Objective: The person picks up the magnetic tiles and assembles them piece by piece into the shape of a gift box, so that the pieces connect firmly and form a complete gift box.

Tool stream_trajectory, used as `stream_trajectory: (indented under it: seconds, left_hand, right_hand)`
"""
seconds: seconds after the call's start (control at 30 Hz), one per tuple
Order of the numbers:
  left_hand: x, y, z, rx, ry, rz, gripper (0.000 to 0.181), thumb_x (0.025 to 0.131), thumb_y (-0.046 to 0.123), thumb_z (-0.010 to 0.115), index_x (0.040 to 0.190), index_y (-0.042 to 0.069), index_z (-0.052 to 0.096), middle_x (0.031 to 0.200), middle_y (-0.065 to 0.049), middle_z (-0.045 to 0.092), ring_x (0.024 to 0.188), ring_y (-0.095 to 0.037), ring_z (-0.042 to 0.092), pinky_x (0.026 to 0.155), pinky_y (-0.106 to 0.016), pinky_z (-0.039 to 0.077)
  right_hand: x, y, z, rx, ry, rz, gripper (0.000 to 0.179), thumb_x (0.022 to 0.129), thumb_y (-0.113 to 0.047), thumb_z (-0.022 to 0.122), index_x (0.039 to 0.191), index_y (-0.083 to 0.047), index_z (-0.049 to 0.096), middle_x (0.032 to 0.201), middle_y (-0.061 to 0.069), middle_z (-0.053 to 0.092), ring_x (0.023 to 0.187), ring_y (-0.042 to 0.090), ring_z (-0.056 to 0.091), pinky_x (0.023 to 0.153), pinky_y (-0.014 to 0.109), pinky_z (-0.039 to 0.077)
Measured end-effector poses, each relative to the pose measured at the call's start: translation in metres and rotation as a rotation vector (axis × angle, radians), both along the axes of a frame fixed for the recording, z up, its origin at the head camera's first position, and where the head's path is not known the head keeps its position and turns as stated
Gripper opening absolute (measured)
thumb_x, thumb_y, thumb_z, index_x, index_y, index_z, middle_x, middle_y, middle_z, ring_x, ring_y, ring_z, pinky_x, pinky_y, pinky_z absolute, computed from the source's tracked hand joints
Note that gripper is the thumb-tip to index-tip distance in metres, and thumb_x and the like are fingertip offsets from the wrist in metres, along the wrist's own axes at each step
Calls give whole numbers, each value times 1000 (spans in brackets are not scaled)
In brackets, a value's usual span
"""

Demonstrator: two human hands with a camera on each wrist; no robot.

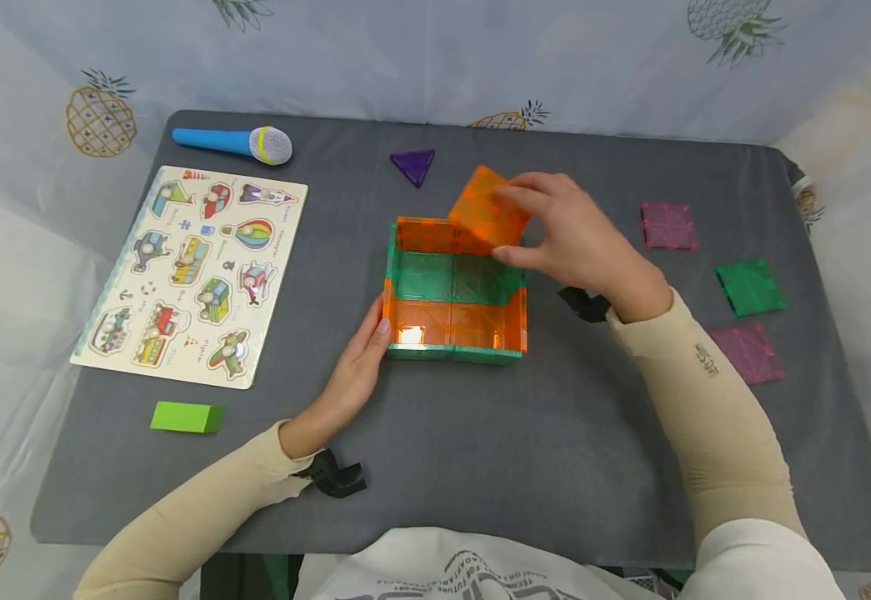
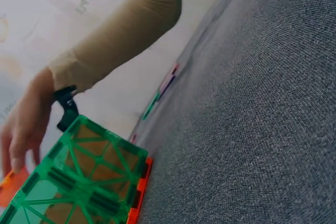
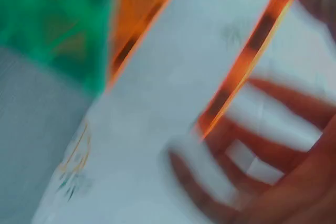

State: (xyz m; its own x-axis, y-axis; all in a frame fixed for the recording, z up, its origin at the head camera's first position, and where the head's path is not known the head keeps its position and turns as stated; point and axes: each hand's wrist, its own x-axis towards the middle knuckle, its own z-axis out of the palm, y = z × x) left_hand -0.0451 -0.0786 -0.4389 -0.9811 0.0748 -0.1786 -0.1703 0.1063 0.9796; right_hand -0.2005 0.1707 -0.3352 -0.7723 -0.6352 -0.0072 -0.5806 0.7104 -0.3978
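Observation:
An open box (image 1: 446, 354) built of see-through green and orange magnetic tiles stands mid-table. My left hand (image 1: 351, 367) rests against its left wall near the front corner, fingers fairly straight. Above the back right part of the box, my right hand (image 1: 563, 225) pinches a loose orange square magnetic tile (image 1: 486, 204) between thumb and fingers, tilted. The right wrist view shows that orange tile (image 3: 244, 61) edge-on between thumb and fingertips, apart from the box. A green wall of the box (image 2: 100, 163) fills the lower left of the left wrist view; the left hand is out of sight there.
Behind the box lies a purple triangle tile (image 1: 413, 166). To the right are a green square tile (image 1: 751, 287) and pink square tiles (image 1: 668, 226). A picture puzzle board (image 1: 195, 275), a blue toy microphone (image 1: 232, 143) and a green block (image 1: 186, 417) lie left.

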Motion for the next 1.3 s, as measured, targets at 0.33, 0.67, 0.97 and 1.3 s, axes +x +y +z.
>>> stream_trajectory:
  seconds: [0.33, 0.67, 0.97, 1.3]
  left_hand:
    - [-1, -1, -2, 28, 31, -4, 51, 107, 20, 30, 154, 8, 16, 161, -5, 17, 149, -20, 12, 120, -45, 10]
    - [-3, 1, -2, 23, 33, -5, 53, 107, 22, 31, 154, 7, 15, 161, -6, 15, 149, -20, 11, 120, -44, 10]
    - [4, -2, -12, -30, 66, -137, 112, 81, 49, 72, 154, 25, -9, 162, 5, -5, 149, -17, 1, 118, -52, 13]
    - [3, 8, -12, -181, 93, -86, 107, 87, 18, 72, 155, 14, -10, 162, -3, -1, 149, -21, 4, 118, -52, 12]
  right_hand:
    - [-8, -63, -11, 184, 5, 403, 62, 88, -39, 70, 137, -6, 53, 140, 15, 47, 125, 31, 41, 106, 43, 39]
    - [-9, -62, -14, 216, -31, 406, 57, 91, -34, 67, 141, -14, 50, 150, 14, 37, 137, 31, 33, 111, 45, 34]
    - [-27, -1, -4, 167, -70, 62, 61, 97, -43, 53, 147, -9, 40, 153, 21, 30, 140, 42, 26, 112, 60, 23]
    - [-77, 145, -59, 415, -425, -670, 99, 92, -66, 33, 151, 6, -1, 141, 46, 20, 125, 66, 23, 96, 75, 25]
